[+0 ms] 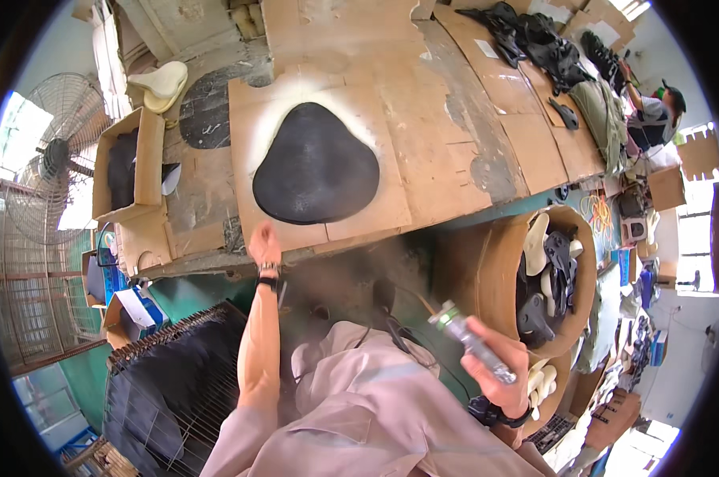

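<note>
A black, rounded triangular saddle-shaped piece (316,167) lies flat on cardboard, with pale whitish residue around its upper edges. My left hand (265,243) is at the table's front edge, just below the piece's lower left side. Its fingers are curled together, and whatever they may hold is hidden. Off to the right, away from the table, my right hand (499,362) is wrapped around a grey cylindrical tool with a green collar (472,343). A thin brownish tip sticks out of its upper end; motion blurs the detail.
An open cardboard box (149,163) with dark pieces stands on the table's left. Beside it are cream saddles (165,83). A large carton (487,274) of saddles stands right of me. Dark cloth covers a wire rack (169,381) at lower left. Another person (655,111) is at far right.
</note>
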A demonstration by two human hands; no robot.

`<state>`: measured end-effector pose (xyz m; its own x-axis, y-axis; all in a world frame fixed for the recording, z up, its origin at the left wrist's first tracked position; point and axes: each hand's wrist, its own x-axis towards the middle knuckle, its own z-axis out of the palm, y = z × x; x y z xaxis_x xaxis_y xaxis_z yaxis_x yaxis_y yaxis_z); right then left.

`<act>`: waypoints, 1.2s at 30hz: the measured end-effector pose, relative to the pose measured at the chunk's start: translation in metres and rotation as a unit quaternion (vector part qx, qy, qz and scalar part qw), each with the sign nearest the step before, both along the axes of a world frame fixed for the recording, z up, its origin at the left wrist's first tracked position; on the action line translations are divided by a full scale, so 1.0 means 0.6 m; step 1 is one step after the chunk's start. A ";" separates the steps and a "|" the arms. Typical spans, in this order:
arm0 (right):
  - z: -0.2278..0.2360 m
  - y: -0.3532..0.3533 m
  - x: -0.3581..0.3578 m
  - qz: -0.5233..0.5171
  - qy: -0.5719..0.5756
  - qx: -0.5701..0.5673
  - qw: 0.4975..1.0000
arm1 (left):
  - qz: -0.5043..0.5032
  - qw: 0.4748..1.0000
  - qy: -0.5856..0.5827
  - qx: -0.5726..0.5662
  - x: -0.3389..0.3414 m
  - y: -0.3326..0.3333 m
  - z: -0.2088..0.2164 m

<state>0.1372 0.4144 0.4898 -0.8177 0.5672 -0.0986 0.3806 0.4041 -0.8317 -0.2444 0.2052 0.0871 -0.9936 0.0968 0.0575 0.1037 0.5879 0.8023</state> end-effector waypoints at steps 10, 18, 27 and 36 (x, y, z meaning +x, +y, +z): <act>-0.002 -0.030 0.051 -0.144 -0.001 -0.032 0.989 | 0.015 0.960 -0.075 -0.270 -0.066 0.119 0.065; -0.029 -0.030 0.040 -0.130 0.021 -0.044 0.990 | 0.259 0.873 -0.254 0.325 -0.128 0.127 -0.032; -0.068 0.000 0.037 -0.089 0.047 -0.021 0.995 | -0.026 0.599 -0.337 0.726 -0.142 0.199 0.247; -0.087 0.045 -0.019 0.078 0.061 -0.006 0.995 | -0.115 0.527 -0.122 0.833 0.023 -0.033 0.521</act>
